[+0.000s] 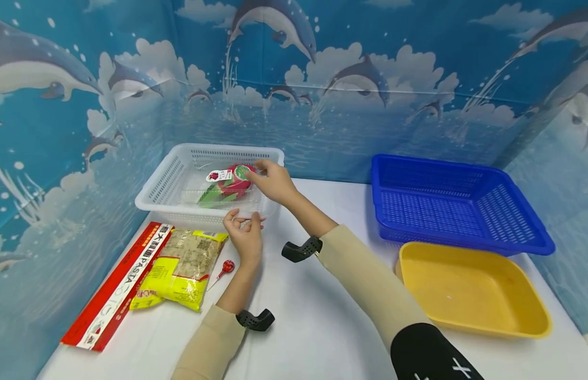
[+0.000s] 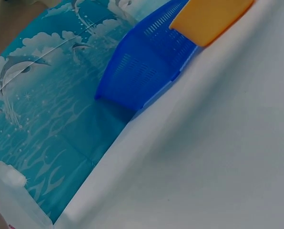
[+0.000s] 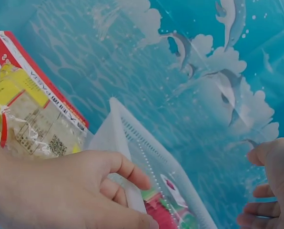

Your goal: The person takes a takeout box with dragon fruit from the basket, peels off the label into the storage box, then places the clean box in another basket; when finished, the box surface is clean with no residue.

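A white basket [image 1: 156, 190] stands at the back left, holding a pink and green dragon fruit [image 1: 234, 184] in clear plastic packaging with a white label [image 1: 219, 175]. Over the package's right end, my right hand [image 1: 275, 182] has its fingers loosely bent. The right wrist view shows that right hand [image 3: 273, 191] with nothing between thumb and fingers. At the basket's front rim is my left hand [image 1: 246, 237], fingers loosely bent and apparently holding nothing. Whether its fingertips touch the rim, I cannot tell. In the right wrist view the left hand [image 3: 85, 191] partly hides the basket [image 3: 132, 138].
Left of my left hand lie a red PASTA packet [image 1: 118, 285], a yellow and clear bag [image 1: 184, 264] overlapping it, and a red lollipop [image 1: 228, 266]. On the right stand a blue basket [image 1: 417, 211] and a yellow tub [image 1: 469, 285]. A dolphin-print curtain [image 1: 322, 132] surrounds the table.
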`<state>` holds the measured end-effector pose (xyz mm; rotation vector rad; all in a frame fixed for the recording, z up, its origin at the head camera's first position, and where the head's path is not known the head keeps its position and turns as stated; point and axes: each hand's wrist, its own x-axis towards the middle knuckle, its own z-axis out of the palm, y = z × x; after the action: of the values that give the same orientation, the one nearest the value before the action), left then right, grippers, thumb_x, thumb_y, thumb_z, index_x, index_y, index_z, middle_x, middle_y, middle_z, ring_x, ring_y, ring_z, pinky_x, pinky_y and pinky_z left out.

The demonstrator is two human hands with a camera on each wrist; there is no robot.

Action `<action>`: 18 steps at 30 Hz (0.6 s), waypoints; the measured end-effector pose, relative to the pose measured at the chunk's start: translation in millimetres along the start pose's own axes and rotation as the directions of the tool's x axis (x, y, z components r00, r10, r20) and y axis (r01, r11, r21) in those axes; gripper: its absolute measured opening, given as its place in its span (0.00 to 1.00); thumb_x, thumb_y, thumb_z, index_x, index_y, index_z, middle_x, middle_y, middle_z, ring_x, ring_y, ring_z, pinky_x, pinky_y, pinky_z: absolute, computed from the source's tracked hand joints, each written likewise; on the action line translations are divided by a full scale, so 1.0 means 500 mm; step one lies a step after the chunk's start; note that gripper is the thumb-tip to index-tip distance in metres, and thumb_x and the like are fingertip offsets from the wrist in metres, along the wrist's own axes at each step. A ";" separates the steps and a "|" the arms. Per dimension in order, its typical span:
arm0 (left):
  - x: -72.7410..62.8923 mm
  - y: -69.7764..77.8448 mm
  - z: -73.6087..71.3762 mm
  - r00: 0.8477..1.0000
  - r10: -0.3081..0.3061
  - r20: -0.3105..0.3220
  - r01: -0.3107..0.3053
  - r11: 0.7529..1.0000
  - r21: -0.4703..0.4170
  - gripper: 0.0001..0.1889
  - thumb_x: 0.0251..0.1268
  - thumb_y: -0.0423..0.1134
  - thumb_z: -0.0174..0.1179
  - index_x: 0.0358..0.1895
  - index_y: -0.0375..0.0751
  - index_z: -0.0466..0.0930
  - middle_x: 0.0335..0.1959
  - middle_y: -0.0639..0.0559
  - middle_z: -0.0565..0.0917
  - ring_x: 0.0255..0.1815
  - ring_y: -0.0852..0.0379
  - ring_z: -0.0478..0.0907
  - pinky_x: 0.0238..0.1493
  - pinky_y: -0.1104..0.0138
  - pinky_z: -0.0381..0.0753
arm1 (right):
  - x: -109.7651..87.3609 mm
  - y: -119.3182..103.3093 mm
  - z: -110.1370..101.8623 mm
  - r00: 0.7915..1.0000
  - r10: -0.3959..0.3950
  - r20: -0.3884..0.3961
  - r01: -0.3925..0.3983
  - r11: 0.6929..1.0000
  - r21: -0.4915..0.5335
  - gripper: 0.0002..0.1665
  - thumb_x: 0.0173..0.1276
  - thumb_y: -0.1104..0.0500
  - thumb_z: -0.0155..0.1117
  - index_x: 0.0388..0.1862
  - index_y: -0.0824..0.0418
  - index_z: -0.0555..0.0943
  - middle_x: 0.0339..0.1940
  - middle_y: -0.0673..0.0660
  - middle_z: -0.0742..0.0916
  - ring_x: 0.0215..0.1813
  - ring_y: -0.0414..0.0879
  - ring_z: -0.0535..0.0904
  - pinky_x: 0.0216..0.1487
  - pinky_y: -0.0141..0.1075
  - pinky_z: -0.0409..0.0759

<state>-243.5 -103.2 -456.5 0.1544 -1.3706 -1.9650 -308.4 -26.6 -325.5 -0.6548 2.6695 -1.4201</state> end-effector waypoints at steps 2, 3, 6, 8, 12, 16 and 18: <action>0.002 -0.004 -0.001 1.000 0.006 -0.007 -0.006 1.000 0.006 0.23 0.65 0.25 0.59 0.57 0.32 0.58 0.33 0.47 0.68 0.23 0.61 0.81 0.27 0.73 0.80 | 0.016 -0.002 0.008 0.999 0.028 0.018 -0.028 1.000 0.010 0.33 0.73 0.46 0.57 0.69 0.64 0.69 0.65 0.60 0.76 0.63 0.52 0.73 0.58 0.45 0.75; 0.002 -0.005 -0.002 1.000 0.010 -0.009 -0.010 1.000 0.010 0.23 0.65 0.26 0.59 0.57 0.33 0.58 0.33 0.47 0.68 0.23 0.59 0.81 0.27 0.73 0.80 | 0.023 -0.003 0.012 0.999 0.044 0.027 -0.044 0.999 0.020 0.34 0.73 0.46 0.57 0.69 0.65 0.68 0.66 0.61 0.76 0.64 0.52 0.72 0.59 0.45 0.75; 0.004 -0.007 -0.003 1.000 0.026 -0.010 -0.026 1.000 0.008 0.23 0.65 0.26 0.60 0.56 0.32 0.58 0.33 0.46 0.68 0.24 0.53 0.82 0.28 0.73 0.80 | 0.045 0.000 0.023 0.993 0.112 0.042 -0.113 0.993 0.031 0.36 0.73 0.44 0.56 0.71 0.66 0.66 0.67 0.62 0.74 0.66 0.54 0.70 0.61 0.47 0.73; 0.004 -0.008 -0.003 0.999 0.035 -0.004 -0.035 0.999 0.003 0.23 0.65 0.26 0.60 0.56 0.32 0.58 0.33 0.46 0.68 0.24 0.51 0.82 0.27 0.72 0.80 | 0.056 0.006 0.030 0.985 0.166 0.046 -0.168 0.985 0.041 0.38 0.73 0.44 0.56 0.73 0.66 0.64 0.69 0.63 0.72 0.68 0.56 0.68 0.63 0.49 0.71; 0.002 -0.008 -0.002 0.999 0.039 0.011 -0.039 0.999 -0.016 0.23 0.65 0.25 0.59 0.57 0.30 0.57 0.34 0.45 0.69 0.24 0.56 0.82 0.27 0.73 0.80 | 0.070 0.020 0.045 0.961 0.268 0.063 -0.271 0.961 0.046 0.41 0.74 0.44 0.55 0.76 0.66 0.58 0.73 0.63 0.67 0.72 0.57 0.64 0.67 0.50 0.67; 0.001 -0.008 -0.002 0.999 0.034 0.020 -0.033 0.998 -0.053 0.24 0.64 0.22 0.57 0.58 0.26 0.56 0.34 0.42 0.69 0.23 0.60 0.81 0.27 0.73 0.79 | 0.076 0.029 0.062 0.937 0.336 0.098 -0.346 0.930 0.122 0.42 0.74 0.46 0.54 0.76 0.67 0.56 0.74 0.64 0.65 0.72 0.58 0.63 0.68 0.49 0.66; 0.000 -0.008 -0.001 0.999 0.024 0.031 -0.022 0.998 -0.067 0.25 0.64 0.21 0.57 0.58 0.24 0.55 0.35 0.40 0.68 0.24 0.60 0.81 0.27 0.73 0.79 | 0.079 0.030 0.069 0.914 0.387 0.124 -0.405 0.887 0.220 0.43 0.73 0.46 0.55 0.76 0.67 0.55 0.74 0.64 0.64 0.73 0.58 0.61 0.69 0.50 0.64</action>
<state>-245.3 -102.9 -459.9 0.0763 -1.3196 -1.9989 -341.4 -61.4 -351.6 -0.1248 2.3332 -1.5217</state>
